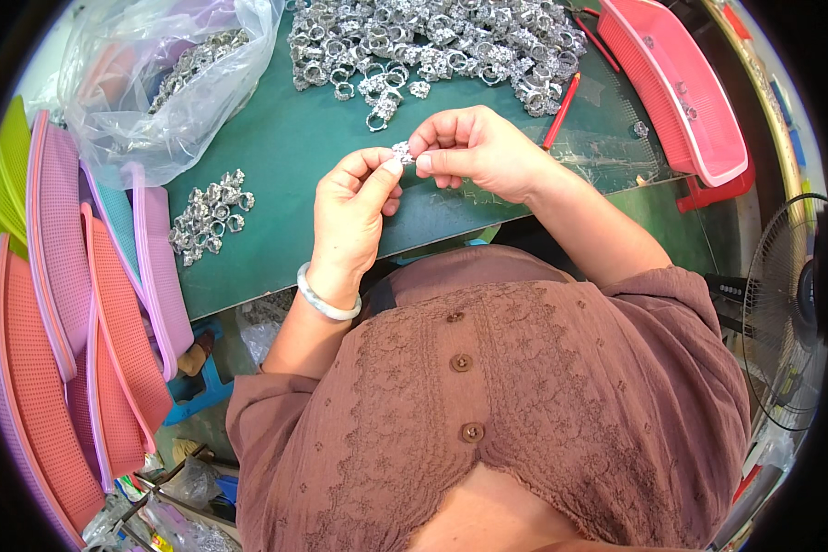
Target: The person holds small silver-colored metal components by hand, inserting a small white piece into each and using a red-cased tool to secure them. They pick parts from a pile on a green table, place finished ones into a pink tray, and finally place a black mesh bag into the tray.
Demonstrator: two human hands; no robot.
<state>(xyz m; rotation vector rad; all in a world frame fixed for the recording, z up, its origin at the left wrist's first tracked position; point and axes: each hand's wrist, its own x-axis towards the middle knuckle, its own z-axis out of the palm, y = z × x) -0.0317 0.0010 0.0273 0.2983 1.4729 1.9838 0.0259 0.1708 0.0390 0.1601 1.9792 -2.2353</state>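
Observation:
Between the fingertips of both my hands is a small silver ring (402, 153) with a knobbly, ornate top, partly hidden by the fingers. My left hand (354, 189) pinches it between thumb and forefinger. From the other side, the thumb and forefinger of my right hand (474, 152) close on it too. Just beyond my hands, a large heap of similar silver rings (432, 41) covers the far part of the green table (285, 175). A smaller pile of rings (210, 216) lies left of my left hand.
A clear plastic bag (179, 120) holding more rings sits at the far left. Stacked plastic baskets (60, 248) line the left edge. On the right are a red pen-like tool (563, 110), a pink basket (676, 87) with a few rings, and a fan (782, 313).

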